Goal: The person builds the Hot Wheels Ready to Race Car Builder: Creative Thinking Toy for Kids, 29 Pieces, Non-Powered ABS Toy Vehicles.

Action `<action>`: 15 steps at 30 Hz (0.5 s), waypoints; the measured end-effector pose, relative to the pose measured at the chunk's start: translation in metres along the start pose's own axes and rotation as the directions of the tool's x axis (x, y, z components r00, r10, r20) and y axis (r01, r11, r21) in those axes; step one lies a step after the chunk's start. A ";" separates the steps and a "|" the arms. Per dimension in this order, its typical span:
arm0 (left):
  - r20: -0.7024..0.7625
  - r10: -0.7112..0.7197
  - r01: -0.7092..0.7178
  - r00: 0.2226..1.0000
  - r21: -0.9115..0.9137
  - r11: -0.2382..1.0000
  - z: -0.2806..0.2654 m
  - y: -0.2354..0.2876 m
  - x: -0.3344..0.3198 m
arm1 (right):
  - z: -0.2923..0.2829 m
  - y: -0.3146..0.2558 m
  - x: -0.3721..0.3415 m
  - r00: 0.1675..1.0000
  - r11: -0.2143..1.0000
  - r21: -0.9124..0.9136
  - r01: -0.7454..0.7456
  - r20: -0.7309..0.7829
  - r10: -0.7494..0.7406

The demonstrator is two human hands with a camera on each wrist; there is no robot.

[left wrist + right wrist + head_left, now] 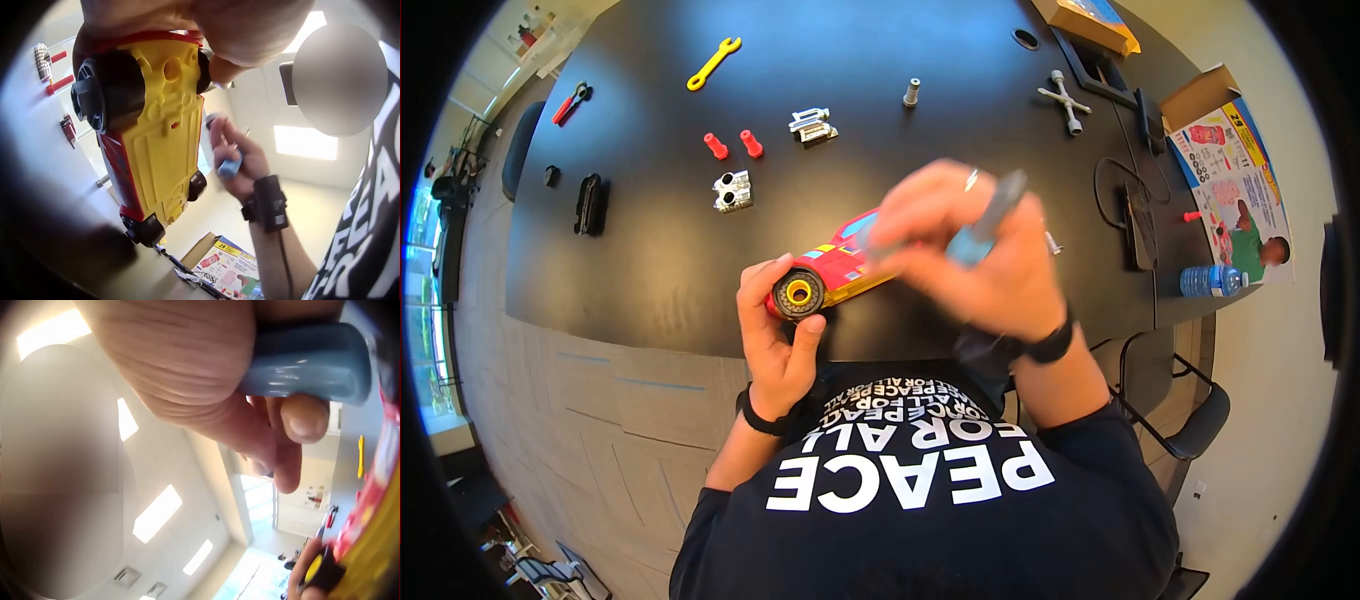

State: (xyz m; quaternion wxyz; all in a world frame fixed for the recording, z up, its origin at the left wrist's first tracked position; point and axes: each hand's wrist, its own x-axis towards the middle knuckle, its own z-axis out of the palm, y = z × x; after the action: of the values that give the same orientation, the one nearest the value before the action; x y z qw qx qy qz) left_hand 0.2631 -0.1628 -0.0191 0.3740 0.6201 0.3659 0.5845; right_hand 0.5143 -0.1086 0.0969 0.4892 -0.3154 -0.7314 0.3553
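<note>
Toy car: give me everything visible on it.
The toy car has a glossy red body with blue and yellow decals and a moulded yellow underside; it all looks like plastic. Four black wheels are fitted; the one nearest the left hand shows a yellow centre. It's held tilted, underside exposed, near the table edge, with the left hand's grip around one end. The right hand hides the other end from above; contact there is unclear.

Shirt (910,545) reads "PEACE FOR ALL"; box (1235,185) shows "29".
</note>
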 end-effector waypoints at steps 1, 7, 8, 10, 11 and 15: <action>0.011 0.023 -0.023 1.000 0.035 0.999 0.002 -0.003 0.000 | 0.017 -0.006 -0.005 0.999 0.999 0.026 0.048 0.014 -0.048; 0.046 0.056 -0.061 0.997 0.117 0.991 0.010 -0.004 -0.002 | 0.054 0.003 -0.025 0.986 0.970 -0.183 0.162 0.073 -0.151; 0.066 0.074 -0.083 0.995 0.136 0.987 0.009 -0.004 -0.002 | 0.053 0.004 -0.026 0.982 0.962 -0.206 0.181 0.094 -0.165; 0.080 0.084 -0.096 0.993 0.159 0.983 0.005 -0.005 -0.005 | 0.057 0.007 -0.028 0.983 0.969 -0.186 0.164 0.109 -0.146; 0.102 0.079 -0.097 0.992 0.194 0.976 0.002 -0.007 -0.005 | 0.058 0.007 -0.029 0.985 0.974 -0.174 0.146 0.118 -0.127; 0.070 0.043 -0.050 0.997 0.110 0.993 0.006 -0.012 -0.013 | 0.057 0.008 -0.032 0.985 0.970 -0.186 0.157 0.105 -0.139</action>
State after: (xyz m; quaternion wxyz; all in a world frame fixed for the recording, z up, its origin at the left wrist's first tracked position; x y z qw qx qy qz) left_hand 0.2685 -0.1692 -0.0360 0.3372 0.6677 0.3706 0.5505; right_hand 0.4716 -0.1428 0.0591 0.4476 -0.2896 -0.8055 0.2588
